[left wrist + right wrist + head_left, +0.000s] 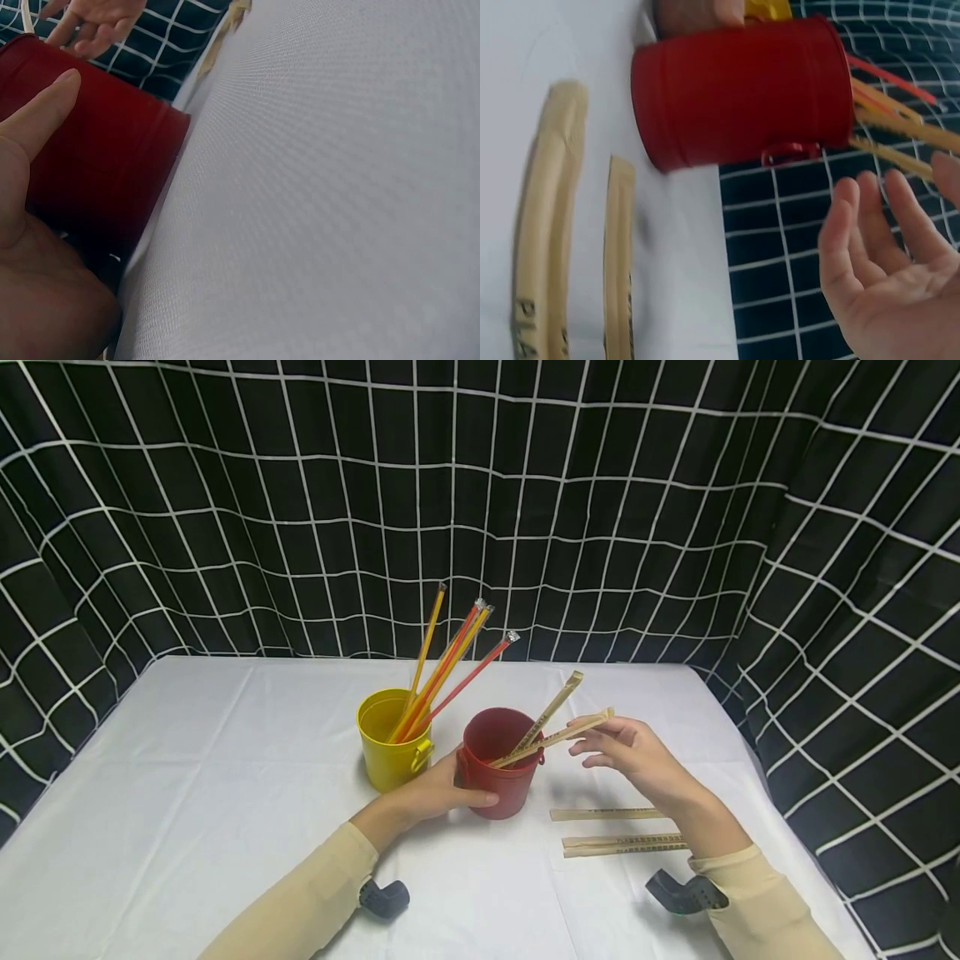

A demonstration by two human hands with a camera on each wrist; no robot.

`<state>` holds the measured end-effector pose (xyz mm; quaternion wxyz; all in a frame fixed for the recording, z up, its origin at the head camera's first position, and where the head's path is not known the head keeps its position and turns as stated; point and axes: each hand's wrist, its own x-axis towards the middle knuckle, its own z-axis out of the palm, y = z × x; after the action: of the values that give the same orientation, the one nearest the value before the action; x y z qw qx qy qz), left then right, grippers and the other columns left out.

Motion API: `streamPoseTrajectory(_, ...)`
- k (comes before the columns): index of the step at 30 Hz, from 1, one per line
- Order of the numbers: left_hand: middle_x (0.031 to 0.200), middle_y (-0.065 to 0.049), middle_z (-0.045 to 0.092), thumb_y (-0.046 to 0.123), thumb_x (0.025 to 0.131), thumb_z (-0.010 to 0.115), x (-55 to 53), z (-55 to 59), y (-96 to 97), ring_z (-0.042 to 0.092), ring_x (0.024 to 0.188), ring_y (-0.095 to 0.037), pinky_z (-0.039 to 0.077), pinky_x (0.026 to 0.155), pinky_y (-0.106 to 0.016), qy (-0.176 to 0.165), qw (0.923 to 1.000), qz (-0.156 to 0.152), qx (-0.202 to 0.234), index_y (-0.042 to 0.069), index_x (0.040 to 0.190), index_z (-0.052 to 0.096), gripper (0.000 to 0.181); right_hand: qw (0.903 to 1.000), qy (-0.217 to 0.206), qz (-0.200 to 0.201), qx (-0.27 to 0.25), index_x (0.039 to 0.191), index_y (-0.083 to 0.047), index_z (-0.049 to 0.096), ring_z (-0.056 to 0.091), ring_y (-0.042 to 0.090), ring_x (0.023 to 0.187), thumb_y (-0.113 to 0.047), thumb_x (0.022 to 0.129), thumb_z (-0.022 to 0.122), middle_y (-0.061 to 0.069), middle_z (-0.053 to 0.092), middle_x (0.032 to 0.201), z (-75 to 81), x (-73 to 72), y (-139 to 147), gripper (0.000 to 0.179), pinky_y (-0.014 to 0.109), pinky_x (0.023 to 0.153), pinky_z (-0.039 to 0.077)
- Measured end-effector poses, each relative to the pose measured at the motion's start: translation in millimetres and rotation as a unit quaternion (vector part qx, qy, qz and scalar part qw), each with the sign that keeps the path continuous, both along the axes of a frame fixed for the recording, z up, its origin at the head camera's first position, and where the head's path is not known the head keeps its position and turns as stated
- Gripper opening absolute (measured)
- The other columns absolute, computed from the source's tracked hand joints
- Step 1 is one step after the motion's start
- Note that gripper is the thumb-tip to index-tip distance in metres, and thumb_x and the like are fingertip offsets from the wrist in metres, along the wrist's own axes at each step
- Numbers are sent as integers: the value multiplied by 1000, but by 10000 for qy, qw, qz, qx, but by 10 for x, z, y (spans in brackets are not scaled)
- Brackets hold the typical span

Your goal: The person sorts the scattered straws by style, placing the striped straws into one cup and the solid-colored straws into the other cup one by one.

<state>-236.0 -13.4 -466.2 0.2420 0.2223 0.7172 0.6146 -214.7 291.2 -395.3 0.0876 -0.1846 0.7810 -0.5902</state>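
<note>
On the white desk (172, 802), your left hand (431, 792) grips the red bucket (510, 789), just beside the yellow bucket (382, 762). Two paper-wrapped straws (555, 703) lean inside the red one. Your right hand (637, 756), fingers loosely bent, meets the lower straw's upper end; cannot tell if pinched.

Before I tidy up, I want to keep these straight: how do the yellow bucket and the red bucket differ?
The yellow bucket holds red, orange and yellow sticks; the red bucket holds brown paper-wrapped sticks. The left grip holds the red bucket, while the yellow bucket stands unheld. The red bucket sits nearer the head camera than the yellow bucket. Both are open-topped.
</note>
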Motion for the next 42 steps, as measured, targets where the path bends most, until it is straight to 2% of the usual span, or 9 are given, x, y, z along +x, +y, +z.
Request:
streamPoseTrajectory(7,154,7,46,24,87,79,-15,-23,4,38,145,-17,26,127,-52,29,10000,-8,12,28,154,33,82,9975,127,462,513,128,5,61,69,8,103,-13,103,54,-7,71,118,18,-44,125,31,26,89,60)
streamPoseTrajectory(11,153,8,46,23,87,80,-22,-30,6,38,144,-17,27,127,-51,28,10000,-23,32,29,154,33,82,9929,292,657,944,127,7,62,71,10,100,-11,102,57,-2,72,117,13,-57,181,31,26,88,59)
streamPoseTrajectory(16,154,7,46,23,87,79,-7,-3,9,38,145,-17,26,127,-52,31,10000,11,-16,28,154,33,82,9877,153,821,1320,129,7,61,70,11,107,-13,102,58,24,67,126,-37,-90,247,34,24,93,56)
streamPoseTrajectory(19,155,6,45,23,87,79,4,18,10,37,145,-18,26,127,-53,33,10000,26,-31,27,155,33,82,9840,52,947,1512,131,8,59,68,14,113,-15,101,59,32,64,128,-84,-120,284,38,19,96,54)
streamPoseTrajectory(25,155,6,45,23,87,79,-2,3,9,36,146,-18,25,127,-53,19,10000,55,-79,27,155,32,82,9791,153,1136,1683,131,10,58,68,20,114,-16,101,60,30,66,125,-129,-148,334,39,17,95,54)
streamPoseTrajectory(33,154,9,45,24,87,80,-10,-16,-1,37,146,-16,25,127,-51,28,10000,-1,-16,30,154,32,82,9742,182,915,2057,121,3,69,69,8,107,-19,101,60,22,72,120,-124,-98,489,31,16,94,52)
streamPoseTrajectory(38,153,8,46,27,86,80,0,-16,-16,37,145,-17,26,126,-54,25,9999,89,-146,30,153,34,81,9722,15,1056,2092,118,1,71,67,3,104,-16,98,63,19,74,117,-210,-60,706,27,17,91,53)
streamPoseTrajectory(42,153,9,46,28,86,80,-5,-10,-15,37,145,-17,26,127,-54,37,9998,92,-186,30,153,35,81,9716,-117,1262,1999,117,4,70,63,0,85,-9,93,68,8,73,95,-290,-60,855,27,18,77,53)
